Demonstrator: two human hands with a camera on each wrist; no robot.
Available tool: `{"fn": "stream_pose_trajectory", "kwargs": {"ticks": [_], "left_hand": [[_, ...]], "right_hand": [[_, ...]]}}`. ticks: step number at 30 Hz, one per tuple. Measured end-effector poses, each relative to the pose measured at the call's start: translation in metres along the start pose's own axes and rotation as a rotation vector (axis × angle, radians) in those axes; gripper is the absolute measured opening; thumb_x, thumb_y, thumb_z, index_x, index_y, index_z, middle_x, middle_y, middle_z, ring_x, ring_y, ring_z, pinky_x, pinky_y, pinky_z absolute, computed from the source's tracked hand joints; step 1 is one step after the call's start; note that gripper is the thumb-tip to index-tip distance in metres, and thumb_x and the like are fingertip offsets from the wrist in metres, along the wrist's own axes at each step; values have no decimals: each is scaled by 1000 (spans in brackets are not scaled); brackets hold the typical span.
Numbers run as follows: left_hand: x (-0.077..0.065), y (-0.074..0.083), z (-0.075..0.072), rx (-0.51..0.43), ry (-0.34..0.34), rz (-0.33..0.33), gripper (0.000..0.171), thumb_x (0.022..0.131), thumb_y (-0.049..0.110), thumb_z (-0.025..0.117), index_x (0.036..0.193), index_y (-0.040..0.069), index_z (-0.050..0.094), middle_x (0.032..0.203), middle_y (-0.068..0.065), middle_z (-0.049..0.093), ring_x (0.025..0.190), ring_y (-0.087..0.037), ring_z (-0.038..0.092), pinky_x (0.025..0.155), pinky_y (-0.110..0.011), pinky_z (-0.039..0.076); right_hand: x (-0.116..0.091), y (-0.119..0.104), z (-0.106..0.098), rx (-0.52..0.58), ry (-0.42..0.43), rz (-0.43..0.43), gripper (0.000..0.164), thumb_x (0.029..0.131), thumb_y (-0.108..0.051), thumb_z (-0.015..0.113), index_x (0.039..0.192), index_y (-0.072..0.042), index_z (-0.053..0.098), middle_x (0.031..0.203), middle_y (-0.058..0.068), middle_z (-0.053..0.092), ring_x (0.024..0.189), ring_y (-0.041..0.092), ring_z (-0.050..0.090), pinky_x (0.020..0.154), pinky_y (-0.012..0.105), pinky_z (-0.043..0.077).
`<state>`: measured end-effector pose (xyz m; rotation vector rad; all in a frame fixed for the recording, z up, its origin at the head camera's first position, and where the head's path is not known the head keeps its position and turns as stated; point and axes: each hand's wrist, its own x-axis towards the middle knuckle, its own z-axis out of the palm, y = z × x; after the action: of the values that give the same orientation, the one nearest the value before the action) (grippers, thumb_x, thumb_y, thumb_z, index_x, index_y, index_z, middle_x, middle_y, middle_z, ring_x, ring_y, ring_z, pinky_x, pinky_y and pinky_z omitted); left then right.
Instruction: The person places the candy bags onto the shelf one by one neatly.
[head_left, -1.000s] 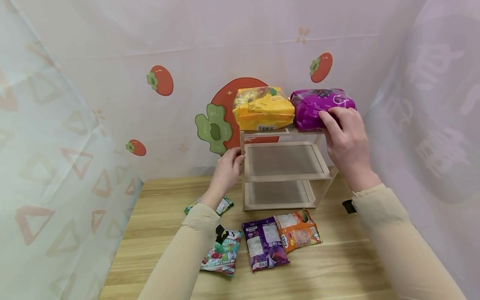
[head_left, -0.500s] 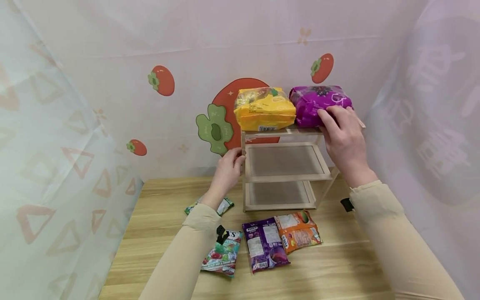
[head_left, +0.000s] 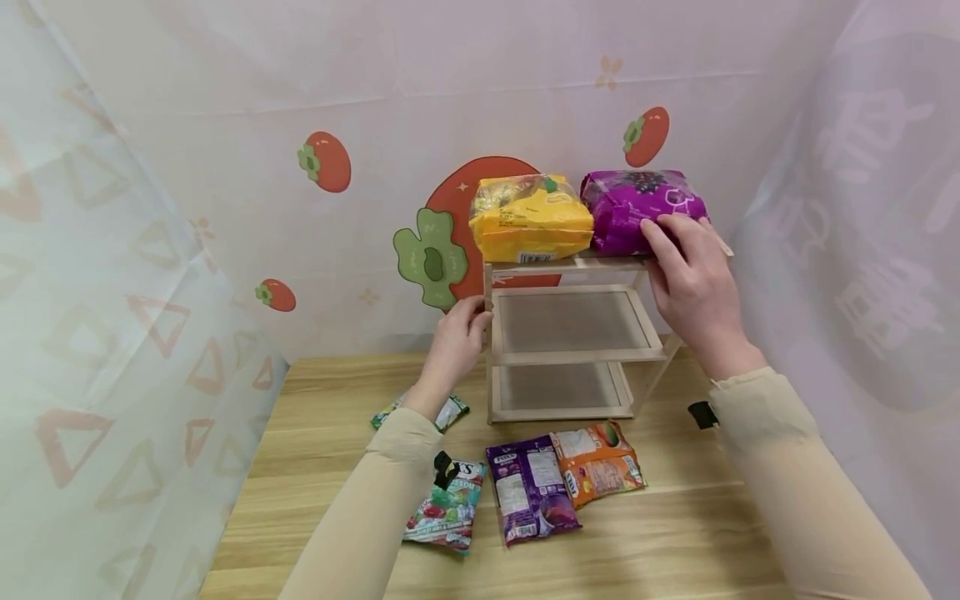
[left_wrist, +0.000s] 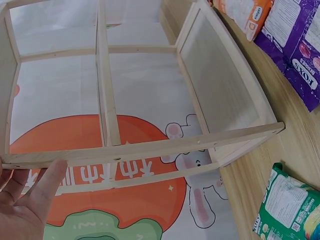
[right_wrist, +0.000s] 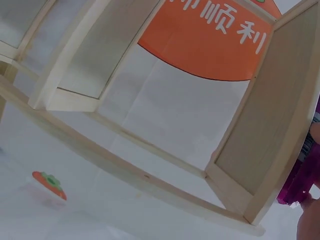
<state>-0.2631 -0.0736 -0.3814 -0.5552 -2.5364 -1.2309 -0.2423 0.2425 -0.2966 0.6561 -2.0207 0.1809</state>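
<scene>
A small three-tier wooden shelf [head_left: 576,360] stands on the table. My left hand [head_left: 456,340] grips its left upright, fingers curled behind the post and thumb in front, as the left wrist view also shows. On the top tier a yellow snack bag [head_left: 528,221] sits at the left. Beside it at the right lies a purple bag [head_left: 637,208] with a dark berry picture. My right hand [head_left: 696,287] holds the purple bag by its front right part, fingers on top and thumb lower near the shelf edge. The right wrist view shows only a bit of this bag [right_wrist: 301,182] and of the fingers.
On the wooden table [head_left: 315,467] before the shelf lie a purple candy bag [head_left: 532,492], an orange one [head_left: 600,467] and a teal one [head_left: 450,508]. A green packet [head_left: 450,412] is partly behind the left wrist. Printed cloth walls [head_left: 360,192] close in the back and sides.
The purple bag on the top tier has shifted slightly left and back under my right hand, baring the shelf's right corner. My left hand has stayed on the post.
</scene>
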Motion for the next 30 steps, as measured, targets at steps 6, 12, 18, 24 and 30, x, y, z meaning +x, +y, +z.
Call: {"fn": "stream_pose_trajectory", "kwargs": {"ticks": [6,12,18,24,30], "left_hand": [[0,0,1,-23,-6,-12,31,98,23,47,122,5,54,114,-8,57,99,-21,56,79,-32,51],[0,1,0,-23,-5,-22,31,98,24,47,122,6,54,115,-8,57,99,-21,56,80,-32,51],[-1,1,1,-30,5,-19,31,98,23,47,122,5,54,115,-8,57,99,-21,57,78,-31,51],[-2,0,2,-80,6,-36,31,98,23,47,122,5,54,114,-8,56,96,-20,57,66,-25,53],[-1,0,2,-79,4,-40,32,97,24,48,123,6,53,114,-7,56,97,-20,57,66,-25,53]], "right_hand": [[-8,3,-4,34,57,25,54,78,1,68,129,-6,52,125,25,48,120,41,41,106,45,27],[-19,10,-5,103,170,99,52,76,3,67,126,-5,55,124,27,48,118,43,41,102,46,32],[-40,19,-6,78,126,244,62,78,2,67,135,-7,44,131,25,40,121,37,38,98,41,37],[-57,24,-2,160,131,414,69,80,4,66,140,-7,35,127,24,39,108,37,48,93,37,43],[-73,27,2,277,60,712,66,86,-3,61,143,-23,34,118,16,48,90,23,59,77,12,46]]}}
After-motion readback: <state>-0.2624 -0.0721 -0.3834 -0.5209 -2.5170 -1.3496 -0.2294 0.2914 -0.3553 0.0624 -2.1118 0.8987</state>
